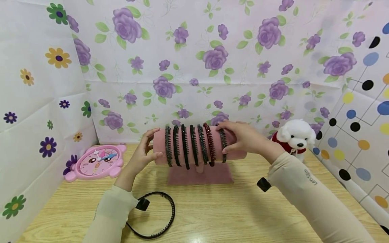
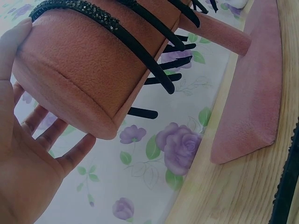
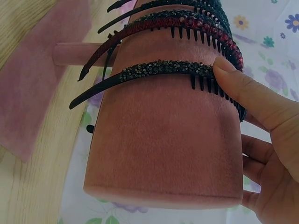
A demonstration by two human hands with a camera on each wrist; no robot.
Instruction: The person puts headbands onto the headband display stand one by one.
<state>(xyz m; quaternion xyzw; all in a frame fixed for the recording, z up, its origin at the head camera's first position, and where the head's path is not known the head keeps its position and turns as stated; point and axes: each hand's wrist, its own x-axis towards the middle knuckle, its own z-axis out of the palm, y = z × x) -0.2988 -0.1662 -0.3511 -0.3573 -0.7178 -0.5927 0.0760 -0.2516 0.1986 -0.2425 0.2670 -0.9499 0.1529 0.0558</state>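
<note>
A pink velvety headband stand (image 1: 217, 146) has a horizontal roll on a post above a flat base (image 1: 200, 175). Several black toothed headbands sit side by side on it, some glittery, one with red stones (image 1: 209, 141). My left hand (image 1: 141, 153) holds the roll's left end, thumb in front and fingers behind, beside a dark glitter headband (image 2: 93, 14). At the right end, my right hand (image 1: 247, 137) grips a glittery headband (image 3: 163, 68), thumb on its front and fingers round the back of the roll. This headband stands apart from the others.
Near my left forearm, a black toothed headband (image 1: 173, 209) lies on the wooden table (image 1: 228, 212). A pink clock (image 1: 98, 162) lies at the left, and a white plush dog (image 1: 296, 136) sits at the right. Floral and dotted sheets (image 1: 194, 101) enclose the back and sides.
</note>
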